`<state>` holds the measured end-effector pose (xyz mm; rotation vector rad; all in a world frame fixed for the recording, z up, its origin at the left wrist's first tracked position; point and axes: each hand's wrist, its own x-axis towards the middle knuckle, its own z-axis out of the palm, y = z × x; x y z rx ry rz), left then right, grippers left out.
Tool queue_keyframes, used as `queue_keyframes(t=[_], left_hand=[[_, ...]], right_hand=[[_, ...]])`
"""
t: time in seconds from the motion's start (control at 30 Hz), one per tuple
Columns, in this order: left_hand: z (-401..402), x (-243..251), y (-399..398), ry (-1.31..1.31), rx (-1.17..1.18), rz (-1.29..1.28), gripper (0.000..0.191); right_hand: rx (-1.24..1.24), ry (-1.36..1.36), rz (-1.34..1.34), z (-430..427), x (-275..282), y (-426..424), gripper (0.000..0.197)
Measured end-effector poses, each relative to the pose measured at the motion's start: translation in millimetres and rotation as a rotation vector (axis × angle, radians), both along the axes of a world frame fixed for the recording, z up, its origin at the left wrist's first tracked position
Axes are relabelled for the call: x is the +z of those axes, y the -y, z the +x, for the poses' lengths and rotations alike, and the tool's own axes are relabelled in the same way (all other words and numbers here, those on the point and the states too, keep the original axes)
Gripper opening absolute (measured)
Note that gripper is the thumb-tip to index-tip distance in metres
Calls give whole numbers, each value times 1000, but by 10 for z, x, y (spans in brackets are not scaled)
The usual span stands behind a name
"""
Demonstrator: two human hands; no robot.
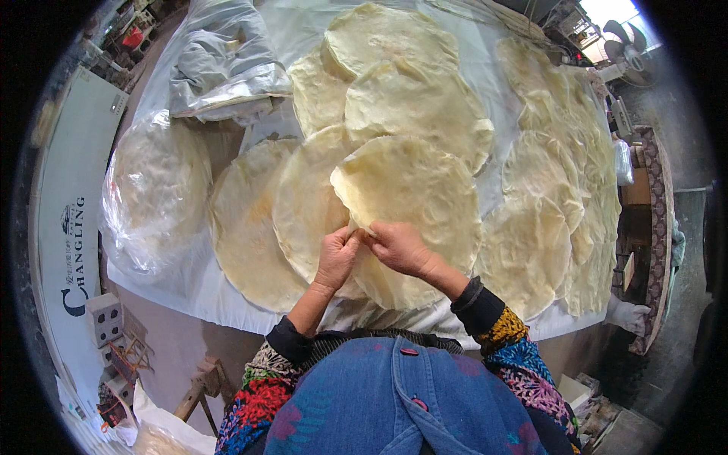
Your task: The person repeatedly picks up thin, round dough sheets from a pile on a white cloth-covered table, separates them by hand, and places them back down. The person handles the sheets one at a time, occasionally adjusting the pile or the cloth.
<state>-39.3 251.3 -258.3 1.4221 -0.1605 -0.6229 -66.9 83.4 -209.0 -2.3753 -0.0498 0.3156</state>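
Observation:
Large, thin, round pale-yellow sheets, seemingly flatbreads, lie overlapping on a white plastic-covered table. My left hand point(336, 259) and my right hand point(400, 245) meet at the left edge of the nearest middle sheet point(415, 187), thumbs and fingers pinching it. The rim is raised a little between them. Left of my hands lie two more sheets point(253, 227), partly under one another. Beyond are further overlapping rounds point(415, 108). At the right, a long layered spread of sheets point(526, 250) reaches to the table's far end.
A clear plastic bag of round sheets point(159, 187) sits at the table's left. Behind it stands a stack under grey cloth and plastic point(227, 68). A white panel with printed writing point(85, 170) leans at far left. An electric fan point(628, 54) is at the upper right.

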Motion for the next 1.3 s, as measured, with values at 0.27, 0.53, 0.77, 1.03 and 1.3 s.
queue_keyframes(t=[0.27,0.53,0.77,1.03,1.3], left_hand=[[154,114,-358,-445,263,-334,19],[554,-25,-479,-154,187,71,36],[1170,137,-120,308,-13,684,41],[1158,347,167,561,-164,615,25],[942,723,378,202,-220,10,18]], right_hand=[[-449,-344,1196,-19,194,914,20],[-253,-421,908,-116,-212,722,21],[-168,-528,731,-53,-301,511,19],[-331,-100,164,339,63,324,46],[-177,19,365,383,179,491,38]])
